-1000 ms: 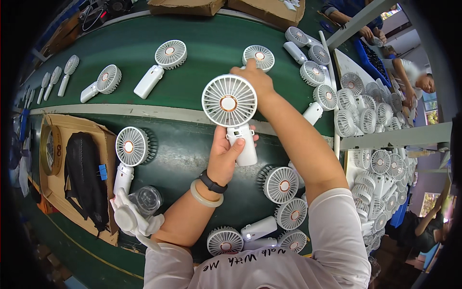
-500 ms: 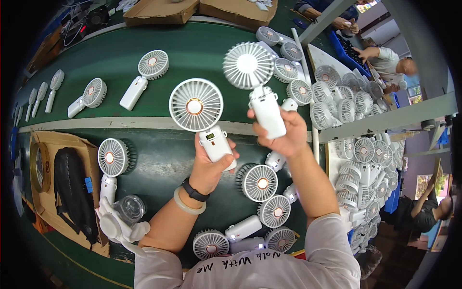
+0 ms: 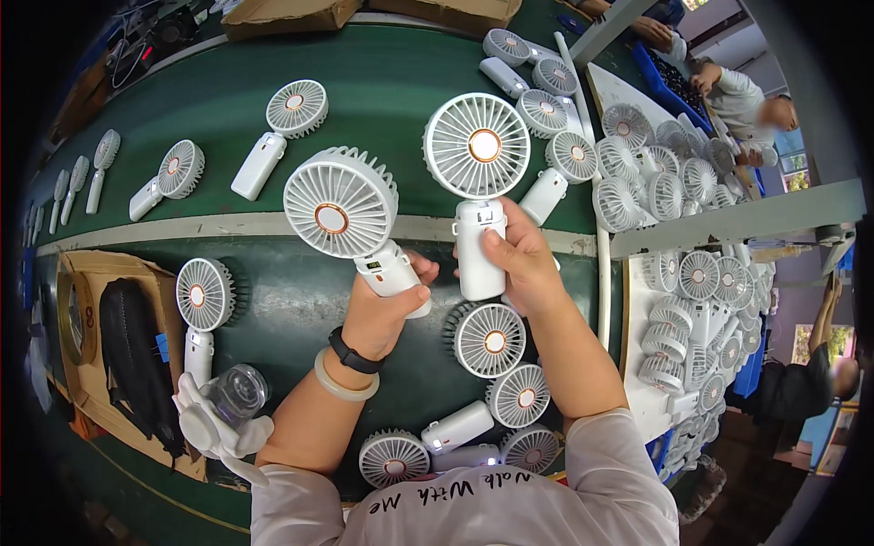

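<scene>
White fans lie near the body on the green table; above them the left hand grips one handheld fan by its handle, the right hand another fan. Holding both grilles facing up should ease comparison. Beyond, a conveyor belt carries more.

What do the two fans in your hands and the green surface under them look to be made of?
Both held fans, left and right, look like white moulded plastic with a smooth, slightly glossy finish: thin even grille ribs and soft highlights on the handles. The centre rings look copper-coloured, possibly metallic trim. The green belt looks like matte rubber or coated fabric, with dull, even colour and no glare.
</scene>
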Tool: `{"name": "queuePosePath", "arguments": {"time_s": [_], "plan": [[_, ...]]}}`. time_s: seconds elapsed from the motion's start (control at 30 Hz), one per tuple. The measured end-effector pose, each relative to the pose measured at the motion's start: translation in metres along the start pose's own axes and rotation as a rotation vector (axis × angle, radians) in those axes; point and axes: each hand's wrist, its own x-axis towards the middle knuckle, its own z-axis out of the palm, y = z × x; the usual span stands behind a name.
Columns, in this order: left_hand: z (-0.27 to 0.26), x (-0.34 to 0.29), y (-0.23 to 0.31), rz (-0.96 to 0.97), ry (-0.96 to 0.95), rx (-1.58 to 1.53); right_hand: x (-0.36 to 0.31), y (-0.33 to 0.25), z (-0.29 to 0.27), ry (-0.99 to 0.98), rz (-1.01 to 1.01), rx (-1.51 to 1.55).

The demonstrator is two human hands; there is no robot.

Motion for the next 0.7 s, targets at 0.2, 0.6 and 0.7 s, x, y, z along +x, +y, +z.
{"name": "queuePosePath", "arguments": {"time_s": [0.2, 0.6, 0.7], "plan": [[0.0037, 0.0014, 0.0020, -0.016, -0.076, -0.124, -0.0026, 0.0041, 0.0044, 0.068, -0.103, -0.175], [0.0077, 0.0000, 0.0057, -0.053, -0.097, -0.113, 0.0008, 0.0086, -0.0008, 0.107, -0.026, -0.193], [0.0077, -0.0006, 0.0063, -0.059, -0.098, -0.094, 0.0009, 0.0090, 0.0044, 0.116, -0.056, -0.133]]}}
